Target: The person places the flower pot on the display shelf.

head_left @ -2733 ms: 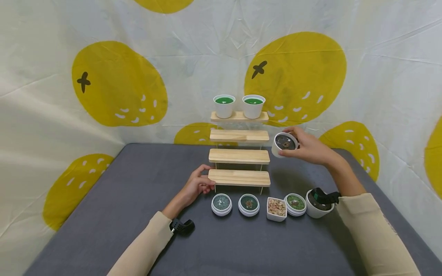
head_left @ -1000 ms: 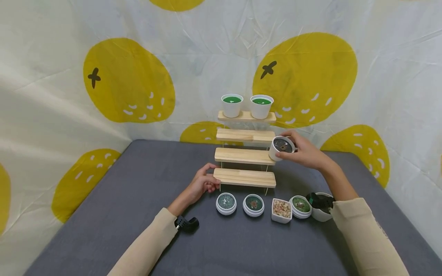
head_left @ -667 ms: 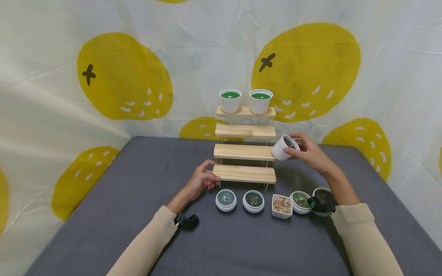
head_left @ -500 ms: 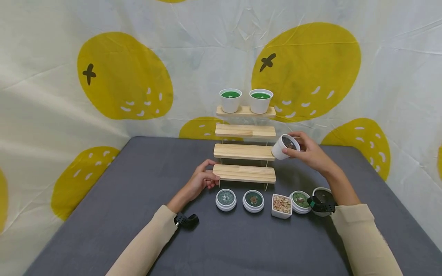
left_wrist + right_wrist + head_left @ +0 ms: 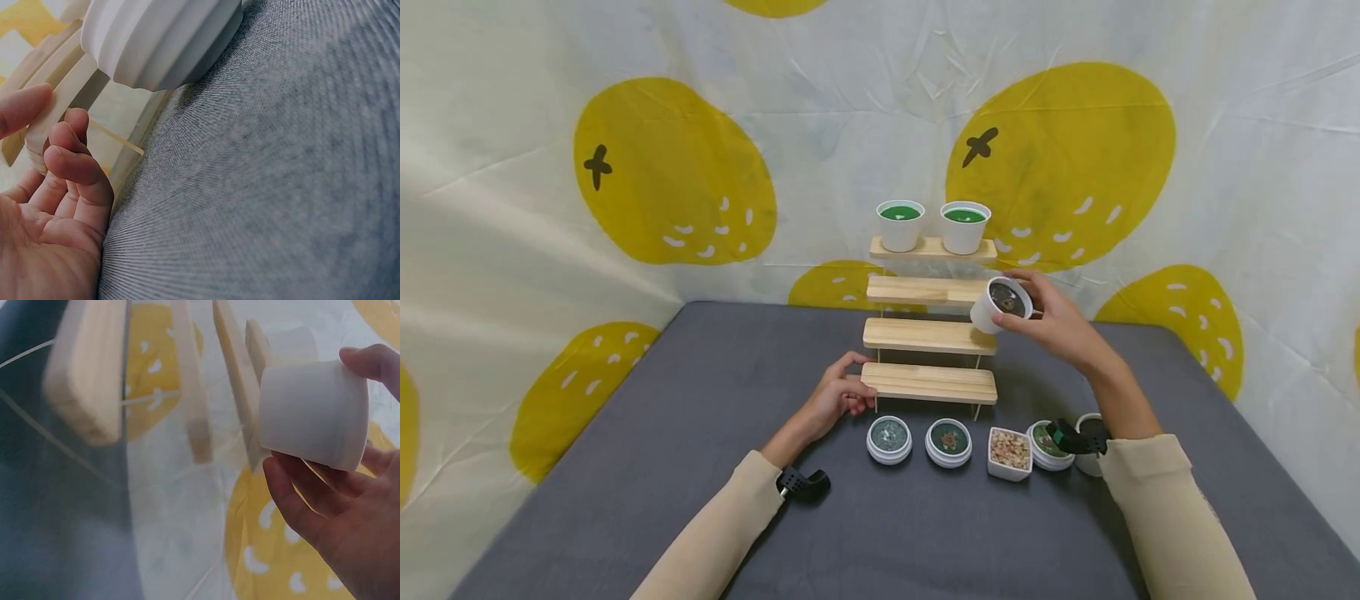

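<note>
A wooden four-tier stand (image 5: 929,382) rises in the middle of the table. My left hand (image 5: 835,398) pinches the left end of its lowest board; in the left wrist view the thumb lies on one side of that board (image 5: 65,94) and the curled fingers on the other. My right hand (image 5: 1054,323) grips a white cup (image 5: 983,317) with a dark filling, thumb and fingers around its sides. Tilted to face me, the cup overlaps the right ends of the two middle boards. In the right wrist view its white wall (image 5: 309,415) shows close to the boards.
Two white cups (image 5: 900,233) with green filling stand on the top board. In front of the stand sit two ribbed jars (image 5: 889,457), a square dish of chips (image 5: 1009,454), a green-filled jar (image 5: 1048,450) and a dark-filled pot (image 5: 1088,462) partly behind my right wrist.
My right hand has carried the dark-filled cup left and slightly up, from beside the stand to the right ends of the middle boards. The left hand keeps its hold on the lowest board.
</note>
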Demonstrator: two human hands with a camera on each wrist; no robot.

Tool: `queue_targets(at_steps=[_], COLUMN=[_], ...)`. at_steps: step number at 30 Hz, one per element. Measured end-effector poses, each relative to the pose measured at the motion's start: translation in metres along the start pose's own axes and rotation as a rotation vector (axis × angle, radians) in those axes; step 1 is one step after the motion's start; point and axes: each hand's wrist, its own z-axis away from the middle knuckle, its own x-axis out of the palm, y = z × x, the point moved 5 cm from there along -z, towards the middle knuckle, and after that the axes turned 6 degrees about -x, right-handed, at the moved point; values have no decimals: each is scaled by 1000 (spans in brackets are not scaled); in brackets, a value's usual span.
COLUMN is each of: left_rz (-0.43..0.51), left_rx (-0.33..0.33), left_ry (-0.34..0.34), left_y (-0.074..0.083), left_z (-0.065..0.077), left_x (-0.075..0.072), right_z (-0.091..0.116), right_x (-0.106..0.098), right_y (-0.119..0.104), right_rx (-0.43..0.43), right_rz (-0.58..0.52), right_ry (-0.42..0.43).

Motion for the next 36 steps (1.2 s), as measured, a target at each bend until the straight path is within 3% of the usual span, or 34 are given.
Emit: queue_targets(at_steps=[10, 16, 28, 36], left_rz=[-1, 7, 19, 20], left_rx=[2, -3, -1, 3], left_ry=[7, 1, -3, 1], left_y=[0, 0, -2, -1], left_z=[0, 1, 1, 1], left_x=[-1, 0, -1, -1], right_z=[-47, -69, -88, -95], right_x=[1, 17, 60, 75], right_y=[-48, -66, -64, -52], right_rx=[-53, -79, -62, -21], right_rz=[25, 38, -38, -7], right_ry=[73, 32, 43, 48])
